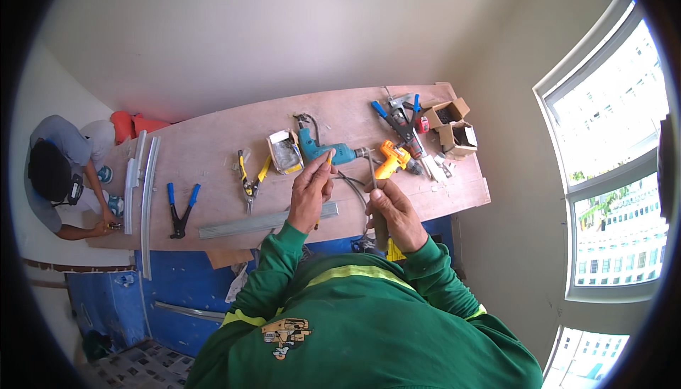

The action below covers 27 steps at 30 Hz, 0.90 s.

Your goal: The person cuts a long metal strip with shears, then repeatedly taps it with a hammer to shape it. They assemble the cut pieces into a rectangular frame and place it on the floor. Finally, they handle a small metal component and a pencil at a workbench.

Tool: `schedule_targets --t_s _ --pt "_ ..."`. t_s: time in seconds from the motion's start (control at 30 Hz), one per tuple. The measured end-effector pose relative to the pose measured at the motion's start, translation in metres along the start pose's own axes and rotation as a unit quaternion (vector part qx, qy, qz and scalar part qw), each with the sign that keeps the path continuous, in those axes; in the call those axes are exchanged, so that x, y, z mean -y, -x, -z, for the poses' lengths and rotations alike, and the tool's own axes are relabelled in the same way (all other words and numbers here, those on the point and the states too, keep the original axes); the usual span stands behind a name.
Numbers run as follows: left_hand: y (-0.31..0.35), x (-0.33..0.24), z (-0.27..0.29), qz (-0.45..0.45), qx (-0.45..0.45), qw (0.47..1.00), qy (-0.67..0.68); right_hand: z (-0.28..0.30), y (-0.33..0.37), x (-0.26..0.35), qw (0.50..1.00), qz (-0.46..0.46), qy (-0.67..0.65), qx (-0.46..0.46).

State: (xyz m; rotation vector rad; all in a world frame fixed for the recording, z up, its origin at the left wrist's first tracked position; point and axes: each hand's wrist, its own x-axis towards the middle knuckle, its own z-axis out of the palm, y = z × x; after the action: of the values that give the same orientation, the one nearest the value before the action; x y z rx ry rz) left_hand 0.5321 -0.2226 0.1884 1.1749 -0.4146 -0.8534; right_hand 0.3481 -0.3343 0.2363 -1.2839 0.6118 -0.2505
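Note:
Over the near edge of the workbench, my left hand is closed round a thin yellow item, mostly hidden by the fingers; its kind is not clear. My right hand grips a narrow grey strip, which stands up past the fingers and also shows below them. Beyond my left hand lies a teal corded drill, its chuck pointing right. Just past my right hand is a yellow cordless drill. A flat grey metal channel lies on the bench, running behind my left wrist.
Yellow-handled snips and a blue-handled hand riveter lie left. A small open box stands beside the teal drill. Another blue-handled tool and cardboard boxes are at right. A person crouches by long metal profiles.

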Motion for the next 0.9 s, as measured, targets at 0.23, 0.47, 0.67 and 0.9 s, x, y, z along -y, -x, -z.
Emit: schedule_targets --t_s 0.23,0.47,0.67,0.9 --pt "0.021 -0.056 -0.001 -0.030 0.017 0.999 0.040 -0.047 -0.014 0.026 0.996 0.051 0.051 0.042" --pt "0.031 -0.067 0.004 -0.075 0.017 0.997 -0.027 -0.067 -0.020 0.020 0.996 0.051 0.032 0.065" --pt "0.029 -0.070 0.004 -0.075 0.023 0.997 -0.005 -0.073 -0.024 0.013 0.996 0.070 0.001 0.059" --pt "0.025 -0.067 0.004 -0.083 0.033 0.996 -0.024 -0.074 -0.023 0.013 0.996 0.072 0.002 0.043"
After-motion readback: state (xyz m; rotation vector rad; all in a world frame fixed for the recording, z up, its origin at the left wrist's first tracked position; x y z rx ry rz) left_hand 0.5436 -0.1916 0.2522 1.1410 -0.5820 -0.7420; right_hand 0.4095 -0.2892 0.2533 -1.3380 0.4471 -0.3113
